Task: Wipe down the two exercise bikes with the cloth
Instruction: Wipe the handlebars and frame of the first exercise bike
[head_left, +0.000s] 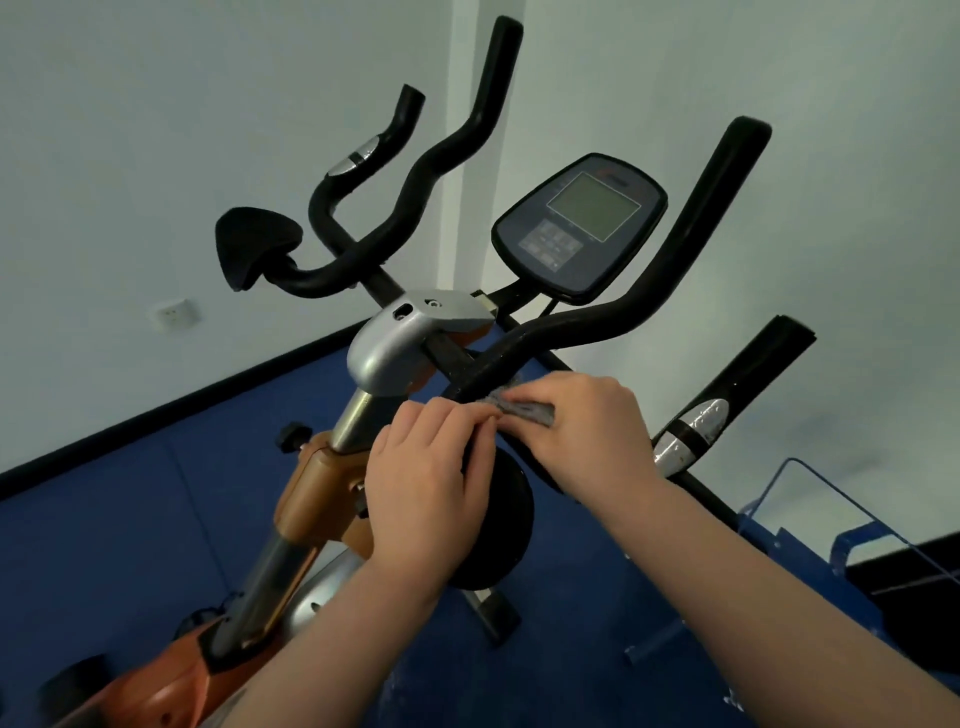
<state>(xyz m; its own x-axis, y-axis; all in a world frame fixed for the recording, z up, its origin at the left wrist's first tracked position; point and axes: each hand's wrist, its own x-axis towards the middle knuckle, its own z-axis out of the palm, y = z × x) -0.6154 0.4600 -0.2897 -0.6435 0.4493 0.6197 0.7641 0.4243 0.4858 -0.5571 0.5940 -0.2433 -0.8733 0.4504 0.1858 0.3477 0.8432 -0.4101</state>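
The orange-and-silver exercise bike (322, 499) with its black foam handlebars stands right in front of me, heavy and rigid, so I judge it won't shift under wiping pressure. Its right black handlebar tube (649, 291) runs as a long axis from near my hands up and away to the right, the free end pointing at the pale wall. My right hand (592, 431) has its fingers curled over the small grey cloth (524, 412), pressing it on the bar's lower stretch. My left hand (426, 493) pinches the cloth's near end. The cloth looks soft, light and limp; I'd wrap it round the tube and grip through it.
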